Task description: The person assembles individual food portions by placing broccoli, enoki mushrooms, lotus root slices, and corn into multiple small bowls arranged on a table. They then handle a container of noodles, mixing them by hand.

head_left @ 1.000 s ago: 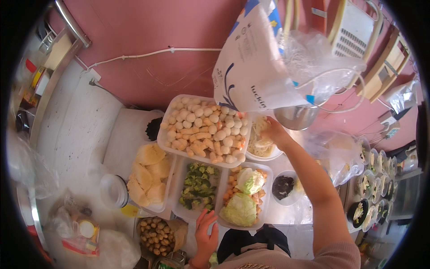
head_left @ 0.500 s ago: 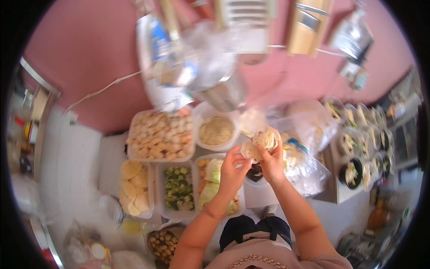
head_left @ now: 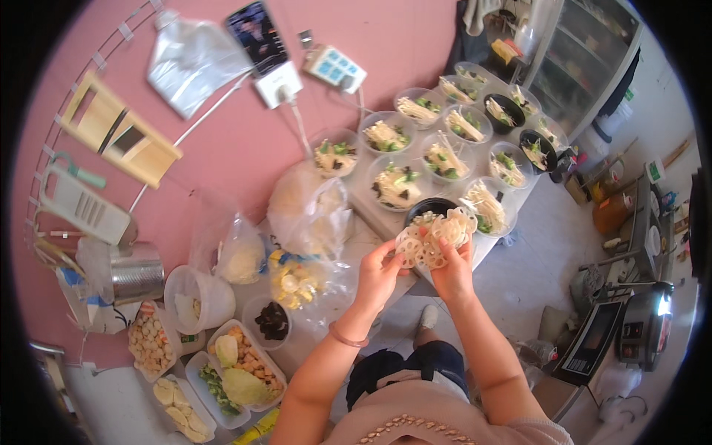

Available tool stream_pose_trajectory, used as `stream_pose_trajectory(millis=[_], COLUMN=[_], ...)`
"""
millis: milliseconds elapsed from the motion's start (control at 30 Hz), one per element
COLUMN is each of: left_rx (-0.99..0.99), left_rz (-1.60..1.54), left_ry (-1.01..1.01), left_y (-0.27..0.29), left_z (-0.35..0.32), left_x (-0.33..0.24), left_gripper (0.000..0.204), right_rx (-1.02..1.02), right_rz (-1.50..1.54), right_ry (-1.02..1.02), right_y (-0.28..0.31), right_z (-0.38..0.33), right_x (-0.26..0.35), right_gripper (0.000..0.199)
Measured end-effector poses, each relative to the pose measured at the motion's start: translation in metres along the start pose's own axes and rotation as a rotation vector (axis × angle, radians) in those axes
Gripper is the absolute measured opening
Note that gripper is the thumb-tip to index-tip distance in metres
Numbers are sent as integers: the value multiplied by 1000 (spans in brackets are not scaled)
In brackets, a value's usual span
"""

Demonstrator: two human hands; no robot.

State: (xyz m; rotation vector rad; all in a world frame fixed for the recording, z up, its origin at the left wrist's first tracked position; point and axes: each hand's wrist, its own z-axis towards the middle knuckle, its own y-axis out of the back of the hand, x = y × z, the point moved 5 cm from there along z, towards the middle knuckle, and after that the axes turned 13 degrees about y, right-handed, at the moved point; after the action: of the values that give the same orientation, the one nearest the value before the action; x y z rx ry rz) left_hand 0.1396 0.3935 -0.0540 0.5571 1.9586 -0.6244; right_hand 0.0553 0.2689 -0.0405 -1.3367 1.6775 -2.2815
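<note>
Both hands hold thin, round lotus root slices (head_left: 429, 251) with holes in them. My left hand (head_left: 380, 278) pinches slices at the left edge of the bunch. A thicker fan of slices sits in my right hand (head_left: 454, 276), fingers closed round it. Just beyond the slices, a black bowl (head_left: 417, 215) is partly hidden by them. Close by stand clear bowls of enoki mushrooms and greens, such as one bowl (head_left: 486, 204) to the right and another bowl (head_left: 399, 184) farther back.
More filled bowls (head_left: 449, 156) crowd the table. To the left are plastic bags (head_left: 308, 200), a tub of black fungus (head_left: 268, 321) and a container of cabbage and tan chunks (head_left: 248, 363). A phone (head_left: 256, 37) and a power strip (head_left: 335, 68) hang on the pink wall.
My body and view have turned right, from the food containers toward the table of bowls. The lotus root slices have come along in both hands and now sit by the black bowl.
</note>
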Motion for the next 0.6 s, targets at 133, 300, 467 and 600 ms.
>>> stream_pose_trajectory(millis=[133,300,467,600], left_rx=[-20,-86,-16,-2], left_rz=[-152,-138,-145,-96], left_ry=[81,166,133,135], left_y=[-52,-75,-81,-81], left_z=[45,76,95,107], left_x=[5,9,4,6], left_gripper=[27,21,25,33], right_rx=[-126,-176,-174,-311], right_rz=[-4,88,25,10], right_ry=[18,-117,-166,-130], right_y=[57,77,84,101], right_z=[57,90,101,112], right_x=[38,52,39,35], right_gripper=[40,33,33,37])
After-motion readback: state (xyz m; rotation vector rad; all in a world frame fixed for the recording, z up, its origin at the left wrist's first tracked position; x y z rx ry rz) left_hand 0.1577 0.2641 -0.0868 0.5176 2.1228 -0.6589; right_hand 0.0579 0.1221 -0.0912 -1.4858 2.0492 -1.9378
